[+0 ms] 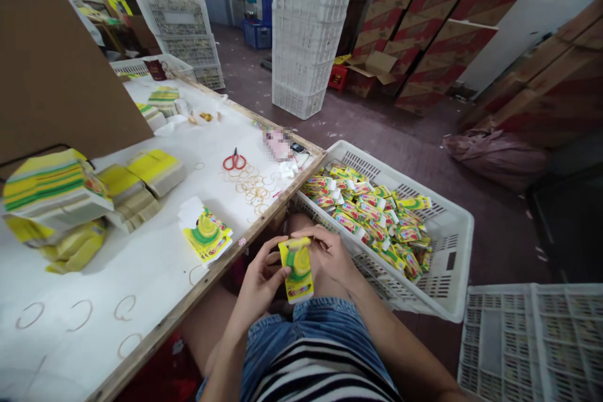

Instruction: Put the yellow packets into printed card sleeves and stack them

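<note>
Above my lap I hold a small yellow and green printed carton with both hands. My left hand pinches its left side, the thumb lying on the printed face. At the carton's top edge are the fingers of my right hand, closed on it and partly hidden behind. Another yellow carton, flat with a white flap, lies on the white table near its edge. To my right, a white plastic crate holds many similar folded cartons.
Bundled carton stacks stand on the table's left beside a large brown cardboard panel. Red-handled scissors and loose rubber bands lie farther along. Stacked white crates stand on the floor, with more crates at lower right.
</note>
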A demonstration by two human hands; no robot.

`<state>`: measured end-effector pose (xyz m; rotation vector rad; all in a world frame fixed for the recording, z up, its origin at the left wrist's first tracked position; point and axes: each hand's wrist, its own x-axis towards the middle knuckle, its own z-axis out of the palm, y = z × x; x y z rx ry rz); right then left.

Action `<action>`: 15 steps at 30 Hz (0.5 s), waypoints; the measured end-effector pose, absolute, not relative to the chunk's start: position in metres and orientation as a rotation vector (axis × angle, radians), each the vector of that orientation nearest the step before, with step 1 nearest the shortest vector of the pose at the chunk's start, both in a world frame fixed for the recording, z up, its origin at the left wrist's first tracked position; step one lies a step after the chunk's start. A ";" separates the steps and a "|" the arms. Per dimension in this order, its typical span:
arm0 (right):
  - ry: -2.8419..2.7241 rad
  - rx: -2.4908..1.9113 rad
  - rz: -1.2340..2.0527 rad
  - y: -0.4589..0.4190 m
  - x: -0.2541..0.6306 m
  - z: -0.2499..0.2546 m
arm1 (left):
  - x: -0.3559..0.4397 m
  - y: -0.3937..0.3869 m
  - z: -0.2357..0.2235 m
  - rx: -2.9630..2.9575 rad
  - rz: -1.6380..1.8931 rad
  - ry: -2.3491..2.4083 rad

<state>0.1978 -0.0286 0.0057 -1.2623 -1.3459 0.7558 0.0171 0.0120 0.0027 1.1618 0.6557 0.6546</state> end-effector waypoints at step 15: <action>-1.450 -1.639 0.831 -0.030 0.194 0.015 | 0.024 0.008 -0.003 1.201 0.661 0.716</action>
